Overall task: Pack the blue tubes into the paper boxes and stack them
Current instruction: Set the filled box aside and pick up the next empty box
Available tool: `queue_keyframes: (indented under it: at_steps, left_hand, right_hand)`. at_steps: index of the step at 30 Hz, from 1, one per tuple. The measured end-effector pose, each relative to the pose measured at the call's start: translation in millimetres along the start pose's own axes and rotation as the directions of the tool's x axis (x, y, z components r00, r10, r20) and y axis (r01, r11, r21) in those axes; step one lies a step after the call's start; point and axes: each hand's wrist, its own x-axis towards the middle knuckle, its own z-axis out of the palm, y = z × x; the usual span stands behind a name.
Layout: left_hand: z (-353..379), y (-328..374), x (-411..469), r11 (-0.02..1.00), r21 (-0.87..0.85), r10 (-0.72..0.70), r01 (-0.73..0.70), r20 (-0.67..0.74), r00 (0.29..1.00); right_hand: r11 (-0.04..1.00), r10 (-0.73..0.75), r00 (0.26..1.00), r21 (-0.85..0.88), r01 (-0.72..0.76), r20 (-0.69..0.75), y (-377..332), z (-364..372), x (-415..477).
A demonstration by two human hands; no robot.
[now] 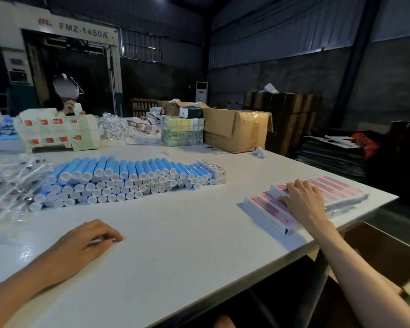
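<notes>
A pile of blue tubes (118, 179) with white caps lies stacked in rows across the middle of the white table (175, 245). Flat red-and-white paper boxes (265, 209) are fanned out at the table's right edge. My right hand (298, 197) rests palm-down on them, fingers spread over the top boxes. My left hand (90, 240) lies on the bare table near the front, fingers loosely curled, holding nothing. Two packed boxes (213, 170) lie at the right end of the tube pile.
Clear plastic-wrapped items (10, 185) are heaped at the left. Stacked cartons (57, 132), a wrapped bundle (182, 131) and a big cardboard box (234, 130) line the far side, where another person (66, 95) sits. An open carton (384, 254) stands on the floor at right.
</notes>
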Motion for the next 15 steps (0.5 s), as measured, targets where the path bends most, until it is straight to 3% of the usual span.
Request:
queue_keyframes:
  at_steps: [3, 5, 7, 12, 15]
  left_hand:
    - [-1.8, 4.4, -0.6, 1.000, 0.001, -0.016, 0.016, 0.009, 1.000]
    - [-3.0, 7.7, -0.7, 0.999, 0.006, -0.035, 0.035, 0.021, 0.999]
    - [-3.8, 11.8, -1.0, 0.998, 0.019, -0.063, 0.063, 0.024, 0.998]
    - [-8.6, 29.7, 0.4, 0.984, 0.092, -0.152, 0.155, -0.037, 0.988]
    - [-10.4, 39.7, -0.6, 0.966, 0.091, -0.237, 0.243, -0.070, 0.969]
  right_hand:
    - [0.997, -0.017, 0.995, 0.078, 0.025, -0.103, -24.5, -12.3, -1.2]
    - [0.957, -0.040, 0.987, 0.280, 0.082, -0.153, -58.6, -29.0, 0.6]
    - [0.848, -0.091, 0.977, 0.500, 0.178, -0.193, -104.7, -53.0, 0.0]
    - [0.385, -0.287, 0.914, 0.839, 0.384, -0.286, -240.4, -110.6, -26.2]
    - [0.056, -0.415, 0.872, 0.950, 0.307, -0.258, -318.5, -132.0, -52.2]
